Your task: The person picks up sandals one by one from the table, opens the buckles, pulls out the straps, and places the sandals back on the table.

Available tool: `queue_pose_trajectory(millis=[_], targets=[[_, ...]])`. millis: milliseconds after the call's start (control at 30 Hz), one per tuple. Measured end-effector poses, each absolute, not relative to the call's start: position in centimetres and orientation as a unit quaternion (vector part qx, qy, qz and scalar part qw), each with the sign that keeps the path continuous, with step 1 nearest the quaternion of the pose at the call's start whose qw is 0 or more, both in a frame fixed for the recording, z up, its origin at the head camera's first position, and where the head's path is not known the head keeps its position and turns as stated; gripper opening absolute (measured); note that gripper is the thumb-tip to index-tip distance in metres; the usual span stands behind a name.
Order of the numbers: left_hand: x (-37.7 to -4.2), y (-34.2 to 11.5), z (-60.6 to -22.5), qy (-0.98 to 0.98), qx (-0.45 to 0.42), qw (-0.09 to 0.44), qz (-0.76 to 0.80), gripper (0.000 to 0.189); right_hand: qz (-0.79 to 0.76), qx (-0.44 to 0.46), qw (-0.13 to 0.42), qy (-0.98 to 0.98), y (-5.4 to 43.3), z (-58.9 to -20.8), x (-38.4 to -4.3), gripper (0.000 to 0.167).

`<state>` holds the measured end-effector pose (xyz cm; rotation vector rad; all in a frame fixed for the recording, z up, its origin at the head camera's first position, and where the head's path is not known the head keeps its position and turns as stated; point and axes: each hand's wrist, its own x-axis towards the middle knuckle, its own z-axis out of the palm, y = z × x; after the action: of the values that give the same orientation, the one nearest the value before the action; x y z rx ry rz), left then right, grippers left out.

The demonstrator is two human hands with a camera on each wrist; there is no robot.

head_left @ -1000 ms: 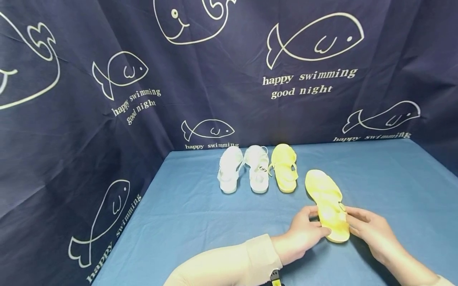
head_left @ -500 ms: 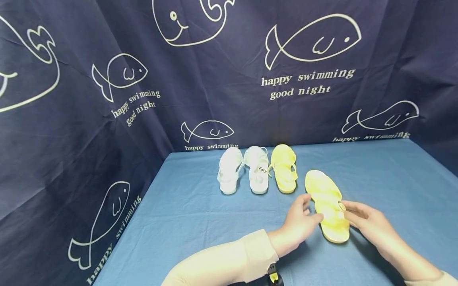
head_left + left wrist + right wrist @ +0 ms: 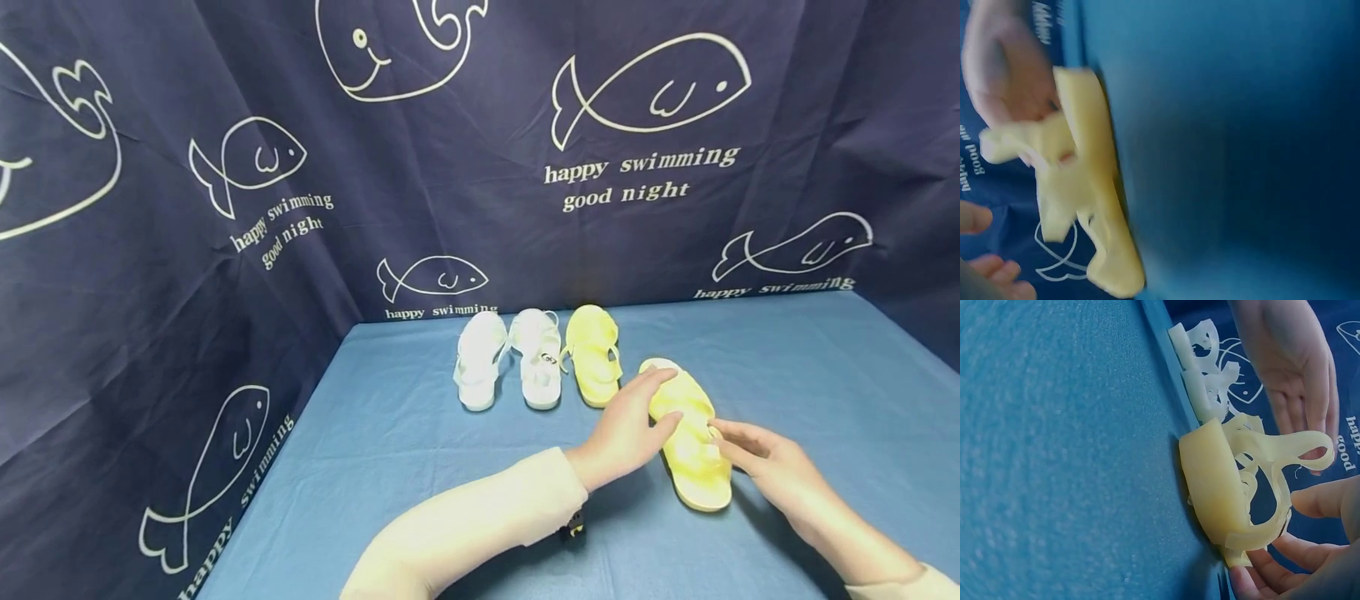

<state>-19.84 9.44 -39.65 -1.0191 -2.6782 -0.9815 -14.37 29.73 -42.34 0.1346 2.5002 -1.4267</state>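
Note:
A yellow sandal (image 3: 699, 482) lies slightly slanted on the blue cloth, toe end away from the person. My left hand (image 3: 624, 429) reaches over its front left edge with loosely extended fingers; in the left wrist view the left fingers (image 3: 1004, 275) stand apart from the sandal (image 3: 1088, 119). On the other side, my right hand (image 3: 787, 479) holds the side strap near the buckle. The right wrist view has the right thumb (image 3: 1316, 499) by the strap loop and the other fingers low against the sandal (image 3: 1210, 481).
At the back, a second yellow sandal (image 3: 595, 354) stands beside two white sandals (image 3: 480, 362) in a row. A dark blue curtain (image 3: 450, 183) printed with fish hangs behind and left of the cloth-covered table (image 3: 360, 467).
My left hand has let go of the sandal's heel end and moved forward along its left side to the toe part. The right hand has barely shifted; the sandal stays put.

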Motion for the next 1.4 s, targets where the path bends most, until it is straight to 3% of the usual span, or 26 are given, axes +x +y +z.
queue_pose_trajectory(millis=[133,333,500,767,967,1400], targets=[[-21.4,10.5,-39.4,-0.886,-0.399,0.041,-0.233,0.048,-0.486,0.051,0.120,0.864,29.9,-42.3,-14.2,0.079],[-23.4,11.8,-39.6,-0.875,-0.442,-0.035,-0.196,0.047,-0.475,0.053,0.089,0.874,29.5,-42.5,-13.7,0.072],[-24.4,12.1,-39.8,-0.865,-0.478,-0.067,-0.138,0.048,-0.465,0.056,0.065,0.881,29.2,-42.7,-13.5,0.070],[-25.2,12.5,-39.9,-0.847,-0.487,-0.127,-0.171,0.033,-0.478,0.055,0.056,0.875,29.3,-42.8,-13.3,0.068],[-25.2,13.0,-40.2,-0.848,-0.482,-0.136,-0.174,0.029,-0.486,0.053,0.060,0.871,29.6,-42.7,-13.1,0.065],[-25.7,12.8,-41.2,-0.839,-0.496,-0.076,-0.210,0.020,-0.533,0.077,0.065,0.840,29.7,-43.0,-12.9,0.065]])
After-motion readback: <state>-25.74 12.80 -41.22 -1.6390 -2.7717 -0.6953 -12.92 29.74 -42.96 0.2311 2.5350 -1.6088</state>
